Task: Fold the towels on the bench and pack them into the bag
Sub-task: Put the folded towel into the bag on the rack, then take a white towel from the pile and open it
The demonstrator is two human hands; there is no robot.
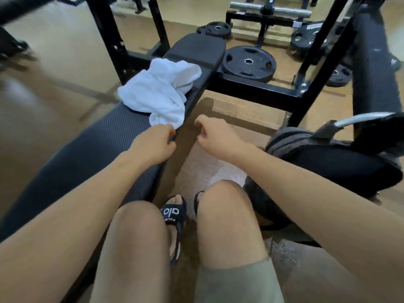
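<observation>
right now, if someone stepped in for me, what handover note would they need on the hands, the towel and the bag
Left hand: at the near corner of the white towel, fingers curled at its edge; whether the grip has closed on the cloth is hidden.
Right hand: in the air beside the bench, fingers loosely curled, holding nothing.
Towel: one in view, crumpled on the bench, its near corner hanging over the bench's edge.
Bag: dark, on the floor to the right; its inside does not show.
Done: nothing folded that shows.
Left: spread and fold the towel, then pack it into the bag.

bag (341,162) partly cut off at right edge, left hand (153,143) fingertips hidden, far equipment blurred
</observation>
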